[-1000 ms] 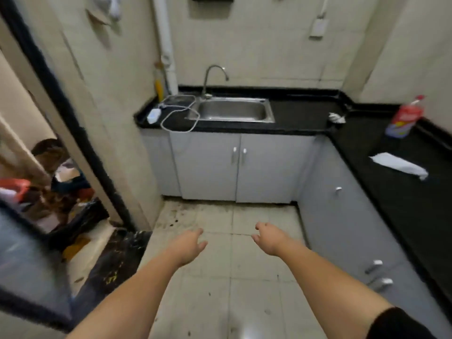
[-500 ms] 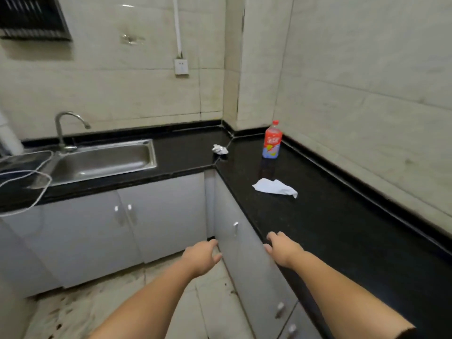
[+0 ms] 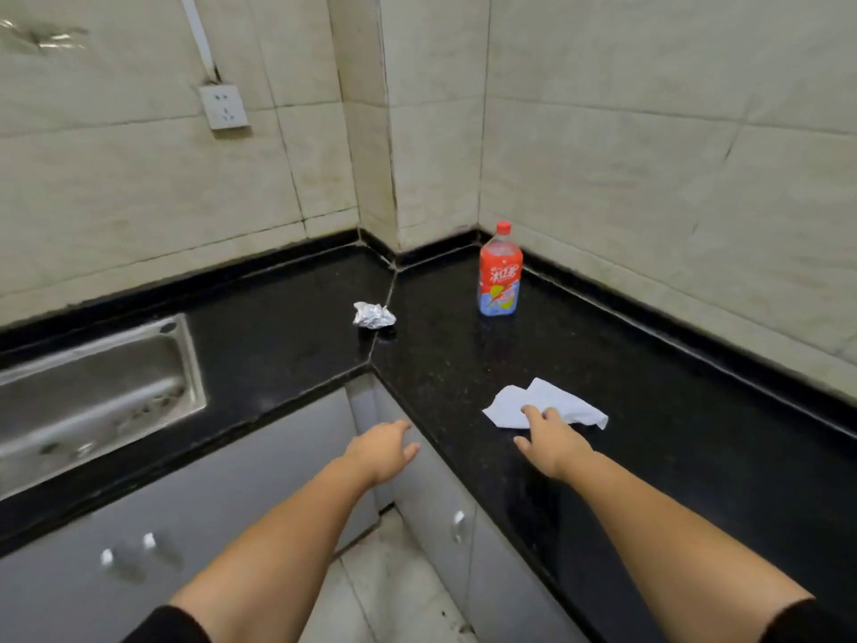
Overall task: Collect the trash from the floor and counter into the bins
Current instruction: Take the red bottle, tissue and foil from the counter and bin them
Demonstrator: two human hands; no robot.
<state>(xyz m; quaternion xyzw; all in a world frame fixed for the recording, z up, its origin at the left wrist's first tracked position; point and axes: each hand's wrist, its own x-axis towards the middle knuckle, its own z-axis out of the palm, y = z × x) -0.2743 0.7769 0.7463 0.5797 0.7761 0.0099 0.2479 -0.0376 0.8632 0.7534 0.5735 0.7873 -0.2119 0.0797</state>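
On black corner counter (image 3: 649, 410): right hand (image 3: 549, 440), fingers spread, fingertips touching near edge of white tissue (image 3: 545, 403). Left hand (image 3: 382, 450) loosely open, holding nothing, above cabinet fronts. Crumpled foil (image 3: 373, 315) and upright red bottle (image 3: 500, 271) farther back.

You saw a black speckled surface (image 3: 626, 364), white tissue (image 3: 547, 401), silver foil (image 3: 373, 315) and a red-and-blue bottle (image 3: 500, 280).

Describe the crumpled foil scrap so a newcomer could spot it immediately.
Find the black counter where its two runs meet in the wall corner. On the seam there lies the foil ball, left of the upright red bottle. Unlike the flat white paper, it is silvery and wadded.
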